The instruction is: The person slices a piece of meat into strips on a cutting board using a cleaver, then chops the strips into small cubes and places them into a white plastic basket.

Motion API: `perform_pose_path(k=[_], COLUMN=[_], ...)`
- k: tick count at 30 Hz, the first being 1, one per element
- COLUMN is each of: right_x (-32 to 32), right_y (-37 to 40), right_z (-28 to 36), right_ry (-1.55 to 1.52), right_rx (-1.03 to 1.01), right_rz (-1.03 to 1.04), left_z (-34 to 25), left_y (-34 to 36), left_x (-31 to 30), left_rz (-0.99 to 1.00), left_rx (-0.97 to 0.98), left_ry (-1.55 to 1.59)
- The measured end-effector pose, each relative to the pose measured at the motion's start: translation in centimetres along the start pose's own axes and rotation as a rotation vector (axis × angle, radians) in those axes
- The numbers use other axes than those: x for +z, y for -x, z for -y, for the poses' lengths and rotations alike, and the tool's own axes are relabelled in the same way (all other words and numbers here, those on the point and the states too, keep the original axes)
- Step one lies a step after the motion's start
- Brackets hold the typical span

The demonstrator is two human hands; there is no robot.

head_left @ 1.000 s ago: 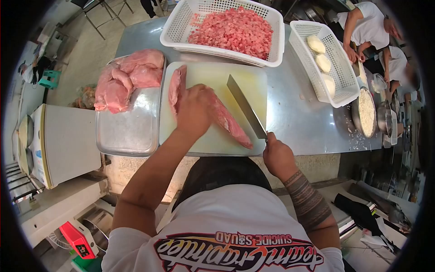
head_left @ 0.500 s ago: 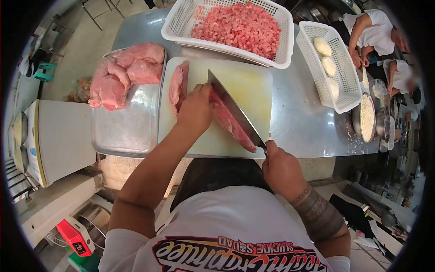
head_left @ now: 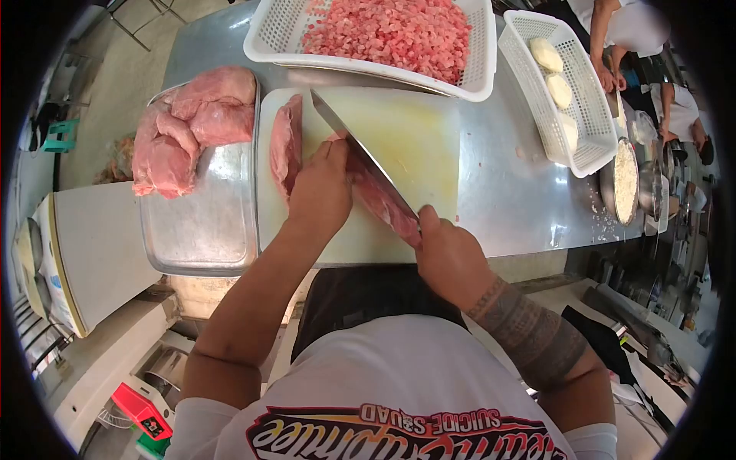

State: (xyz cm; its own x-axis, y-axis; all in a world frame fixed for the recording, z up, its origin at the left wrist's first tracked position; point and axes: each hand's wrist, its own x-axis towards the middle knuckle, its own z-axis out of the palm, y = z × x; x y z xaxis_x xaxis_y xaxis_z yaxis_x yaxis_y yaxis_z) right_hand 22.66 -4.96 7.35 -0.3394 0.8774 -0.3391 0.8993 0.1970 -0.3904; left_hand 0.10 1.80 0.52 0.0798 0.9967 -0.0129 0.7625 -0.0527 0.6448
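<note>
My right hand [head_left: 452,251] is wrapped round the handle of a long kitchen knife [head_left: 368,159], whose blade slants toward the far left. A strip of raw meat [head_left: 386,204] lies along the blade's near side, partly covered by it. My left hand [head_left: 322,184] presses on the upper end of that strip with curled fingers, close to the blade. To its left, a second strip of meat [head_left: 286,142] rests on the white cutting board [head_left: 422,146]. Whether the edge has cut through the meat is hidden.
Left of the board, a metal tray [head_left: 201,234] holds large meat pieces [head_left: 195,126]. Beyond it stands a white basket [head_left: 257,50] of diced meat [head_left: 391,38]. Another basket [head_left: 590,157] with pale rounded lumps [head_left: 559,90] is at right, near a bowl [head_left: 622,184] and other people.
My right hand has pushed the knife forward and left, so its tip reaches farther over the board. My left hand stays on the meat strip. The view has shifted slightly.
</note>
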Motion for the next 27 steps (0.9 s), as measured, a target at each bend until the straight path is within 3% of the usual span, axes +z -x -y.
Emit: perform_pose_path(k=[8, 11, 20, 23, 27], right_x=[-2.5, -3.1, 0.6, -1.9, -5.1], right_y=[2.0, 4.6, -3.7, -2.7, 3.6], right_z=[1.8, 1.1, 1.7, 2.7, 2.3], right_ry=[0.052, 0.082, -0.011, 0.009, 0.08], right_rx=[-0.085, 0.032, -0.042, -0.06, 0.063], right_rz=[-0.07, 0.058, -0.051, 0.0, 0.162], left_z=[-0.6, 0.5, -0.4, -0.6, -0.3], left_y=[0.2, 0.0, 0.1, 0.1, 0.2], left_x=[0.8, 1.3, 0.1, -0.2, 0.3], left_rz=[-0.041, -0.019, 0.097, 0.127, 0.084], left_rx=[-0.022, 0.029, -0.045, -0.076, -0.031], left_ry=[-0.052, -0.027, -0.101, -0.064, -0.031])
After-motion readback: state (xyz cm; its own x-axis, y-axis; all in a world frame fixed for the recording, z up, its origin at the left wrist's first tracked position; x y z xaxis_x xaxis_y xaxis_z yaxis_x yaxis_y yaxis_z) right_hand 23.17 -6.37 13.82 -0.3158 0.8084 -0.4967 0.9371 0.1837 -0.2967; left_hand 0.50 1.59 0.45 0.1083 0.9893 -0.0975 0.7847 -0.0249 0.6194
